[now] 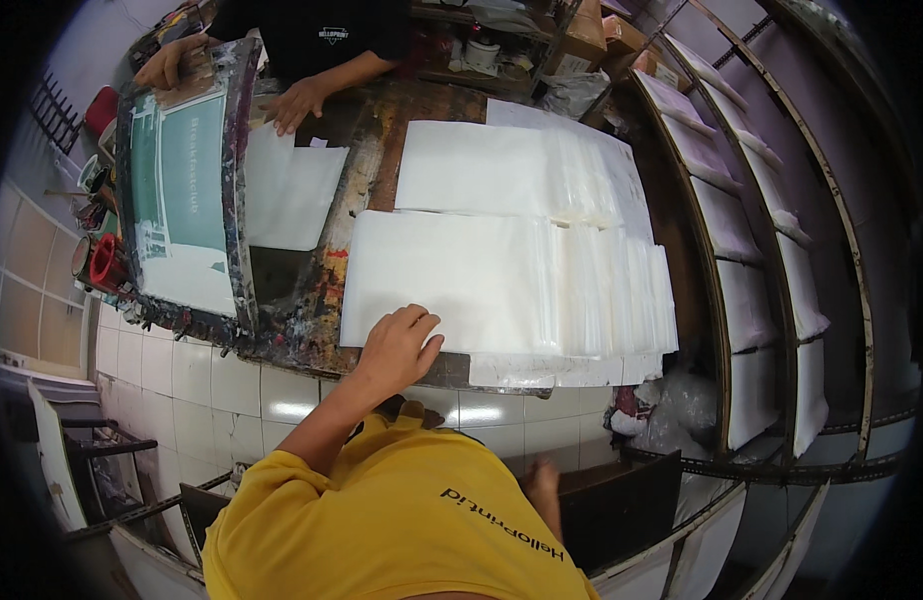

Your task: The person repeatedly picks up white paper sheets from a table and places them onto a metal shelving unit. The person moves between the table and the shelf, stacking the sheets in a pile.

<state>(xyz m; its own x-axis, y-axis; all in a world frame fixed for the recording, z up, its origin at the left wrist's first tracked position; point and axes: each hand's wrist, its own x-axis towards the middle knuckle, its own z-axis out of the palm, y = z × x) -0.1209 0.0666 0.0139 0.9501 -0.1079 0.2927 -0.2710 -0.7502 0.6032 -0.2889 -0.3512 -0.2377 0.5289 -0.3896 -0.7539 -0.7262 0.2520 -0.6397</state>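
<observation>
Just over the front left corner of a long row of thin, white, rectangular sheets [447,275]: a bare left hand [397,340], back uppermost, fingers loosely bent, thumb spread apart from them. Fingertips above the white surface; touching or slightly raised, impossible to tell. Behind the wrist, a bare forearm out of a loose, yellow, short-sleeved shirt [402,510] with dark lettering. Beside the shirt's right edge, a blurred patch of bare skin [544,495]; cannot tell whether part of the right hand, nor whether with fingers apart or together.

Beneath the sheets, a dark, paint-stained wooden tabletop [336,262]. Near row smooth and wide at the left, fanned into many overlapping edges toward the right; just beyond, a second row of white, overlapping rectangular sheets [472,165].

To the left, a tilted, dark-framed screen with teal-green mesh [187,190], under a co-worker's hand [172,62] at the far edge. Next to the frame, a smaller group of flat white sheets [297,195], with the same co-worker's other hand [300,103] at the far end, fingers spread.

On the right, a tall, narrow-railed rack with white sheets on slanting tiers [747,385]. Below, a glossy, pale tiled floor [212,375].
</observation>
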